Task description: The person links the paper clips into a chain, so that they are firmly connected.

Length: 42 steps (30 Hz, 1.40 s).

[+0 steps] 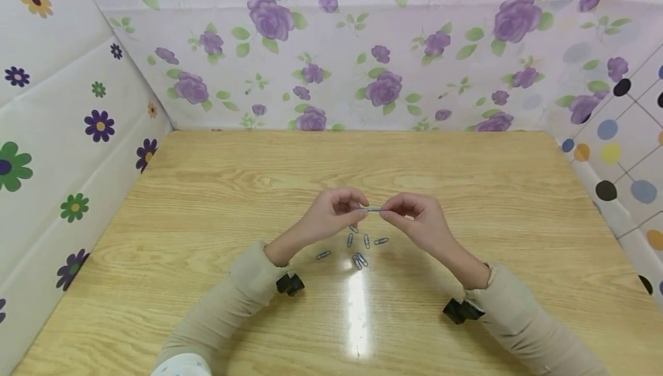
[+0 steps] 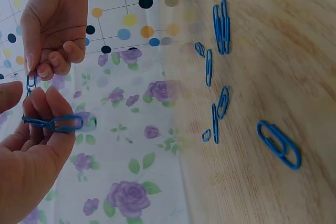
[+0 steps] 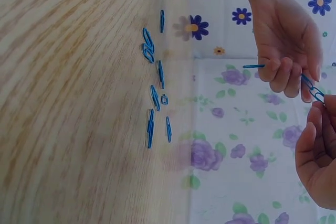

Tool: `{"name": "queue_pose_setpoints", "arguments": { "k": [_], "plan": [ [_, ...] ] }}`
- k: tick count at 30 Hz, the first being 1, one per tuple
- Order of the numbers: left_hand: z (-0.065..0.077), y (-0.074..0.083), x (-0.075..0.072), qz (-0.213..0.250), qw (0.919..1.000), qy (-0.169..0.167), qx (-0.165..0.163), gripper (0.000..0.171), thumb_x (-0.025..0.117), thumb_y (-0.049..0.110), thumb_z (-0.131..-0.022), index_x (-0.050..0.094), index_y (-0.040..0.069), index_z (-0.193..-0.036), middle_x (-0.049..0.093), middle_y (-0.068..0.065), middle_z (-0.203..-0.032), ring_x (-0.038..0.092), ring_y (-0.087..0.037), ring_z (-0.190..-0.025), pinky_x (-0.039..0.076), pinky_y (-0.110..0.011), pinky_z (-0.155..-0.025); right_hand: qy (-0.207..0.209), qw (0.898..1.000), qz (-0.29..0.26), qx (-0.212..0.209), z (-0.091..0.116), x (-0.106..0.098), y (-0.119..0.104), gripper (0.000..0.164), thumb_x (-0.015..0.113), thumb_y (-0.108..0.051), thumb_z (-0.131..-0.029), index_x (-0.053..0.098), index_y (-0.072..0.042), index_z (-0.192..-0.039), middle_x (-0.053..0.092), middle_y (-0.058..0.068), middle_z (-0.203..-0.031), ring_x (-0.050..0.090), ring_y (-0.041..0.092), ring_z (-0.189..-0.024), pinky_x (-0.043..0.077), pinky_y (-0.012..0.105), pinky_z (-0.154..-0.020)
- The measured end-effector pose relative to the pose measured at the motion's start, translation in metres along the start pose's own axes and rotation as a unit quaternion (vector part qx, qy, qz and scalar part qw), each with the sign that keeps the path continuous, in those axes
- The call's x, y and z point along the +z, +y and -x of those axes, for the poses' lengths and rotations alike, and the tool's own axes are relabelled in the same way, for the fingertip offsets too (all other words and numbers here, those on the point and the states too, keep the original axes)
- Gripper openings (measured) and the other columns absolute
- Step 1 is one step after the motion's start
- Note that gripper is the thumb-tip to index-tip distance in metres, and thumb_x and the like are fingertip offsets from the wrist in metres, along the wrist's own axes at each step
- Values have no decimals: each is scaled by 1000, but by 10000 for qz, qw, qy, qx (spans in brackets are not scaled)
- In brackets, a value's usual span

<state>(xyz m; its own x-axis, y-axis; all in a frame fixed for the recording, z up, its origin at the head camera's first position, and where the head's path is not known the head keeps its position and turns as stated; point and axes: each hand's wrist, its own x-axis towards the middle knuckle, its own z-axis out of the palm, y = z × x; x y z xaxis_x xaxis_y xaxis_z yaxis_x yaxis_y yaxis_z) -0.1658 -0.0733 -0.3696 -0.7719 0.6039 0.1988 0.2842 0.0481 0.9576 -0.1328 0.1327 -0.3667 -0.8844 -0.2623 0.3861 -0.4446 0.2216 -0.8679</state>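
Note:
My left hand (image 1: 331, 213) holds a short run of linked blue paper clips (image 2: 65, 123), which hang across its fingers in the left wrist view. Thumb and fingertips of my right hand (image 1: 420, 219) pinch the end of a blue paper clip (image 3: 317, 94) that spans the small gap between both hands. In the right wrist view this clip hooks into another at the left fingertips. Both hands are raised over the table, thumbs facing each other. Part of the chain is hidden by the left fingers.
Several loose blue paper clips lie on the wooden table (image 1: 207, 192) below the hands, among them a close pair (image 1: 359, 261), one at the left (image 1: 323, 254) and one at the right (image 1: 381, 241). Flower-printed sheets (image 1: 331, 65) border the table's back and left; a dotted one is at right.

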Motion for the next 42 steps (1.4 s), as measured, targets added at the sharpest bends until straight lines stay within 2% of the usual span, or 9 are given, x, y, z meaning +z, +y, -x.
{"name": "queue_pose_setpoints", "arguments": {
  "k": [4, 7, 11, 15, 20, 27, 35, 42],
  "plan": [
    [-1, -2, 2, -431, 9989, 1, 168, 8, 58, -4, -86, 62, -9, -91, 58, -14, -75, 46, -13, -57, 37, -19, -50, -99, 9998, 144, -130, 0, 1, -15, 6, 63, 11, -79, 65, 5, -79, 64, 13, -76, 55, 13, -61, 45, 24, -54],
    [-1, -2, 2, -635, 9974, 11, 343, 7, 57, -6, -85, 62, -10, -86, 58, -16, -73, 44, -8, -56, 35, -18, -49, -182, 9992, 308, -157, 0, 0, -26, 4, 62, 12, -79, 64, 8, -79, 64, 16, -76, 56, 15, -61, 46, 25, -54],
    [-1, -1, 1, -930, 9942, 38, 539, 7, 57, -4, -85, 64, -5, -83, 58, -11, -70, 42, -7, -54, 33, -18, -48, -292, 9985, 451, -60, 0, -2, -27, 4, 63, 10, -79, 64, 7, -81, 65, 15, -77, 57, 15, -63, 48, 26, -56],
    [0, 1, -2, -1143, 9913, 52, 653, 7, 58, -2, -86, 64, -2, -82, 58, -10, -71, 42, -8, -55, 33, -18, -48, -441, 9969, 635, 147, 0, -8, -12, 4, 65, 5, -79, 66, 3, -83, 65, 9, -79, 57, 13, -67, 48, 26, -58],
    [4, 6, -5, -1196, 9911, 34, 590, 6, 57, -6, -85, 63, -6, -82, 59, -14, -72, 42, -7, -57, 33, -17, -49, -796, 9895, 1055, 581, 0, -14, 14, 7, 69, -5, -80, 68, -3, -86, 64, 0, -78, 56, 12, -69, 48, 26, -62],
    [11, 37, -4, -1291, 9905, 8, 474, 6, 57, -8, -84, 61, -8, -80, 58, -9, -70, 40, -6, -55, 32, -18, -49, -1340, 9785, 1429, 648, -3, -16, 37, 13, 71, -2, -75, 68, -1, -87, 60, -2, -73, 53, 13, -68, 48, 27, -61],
    [14, 38, -6, -1373, 9894, 75, 472, 7, 57, -8, -84, 62, -7, -80, 59, -13, -73, 44, -12, -59, 36, -20, -53, -1884, 9651, 1683, 685, -5, -13, 53, 13, 70, 2, -74, 69, -1, -87, 59, -2, -72, 51, 13, -67, 44, 26, -61],
    [15, 36, -9, -1456, 9884, 114, 428, 6, 57, -8, -85, 62, -7, -81, 59, -18, -74, 44, -13, -60, 35, -19, -53, -2217, 9554, 1779, 806, -6, -10, 65, 12, 70, 1, -74, 70, -5, -85, 61, 0, -74, 49, 12, -67, 42, 26, -60]
  ]
}}
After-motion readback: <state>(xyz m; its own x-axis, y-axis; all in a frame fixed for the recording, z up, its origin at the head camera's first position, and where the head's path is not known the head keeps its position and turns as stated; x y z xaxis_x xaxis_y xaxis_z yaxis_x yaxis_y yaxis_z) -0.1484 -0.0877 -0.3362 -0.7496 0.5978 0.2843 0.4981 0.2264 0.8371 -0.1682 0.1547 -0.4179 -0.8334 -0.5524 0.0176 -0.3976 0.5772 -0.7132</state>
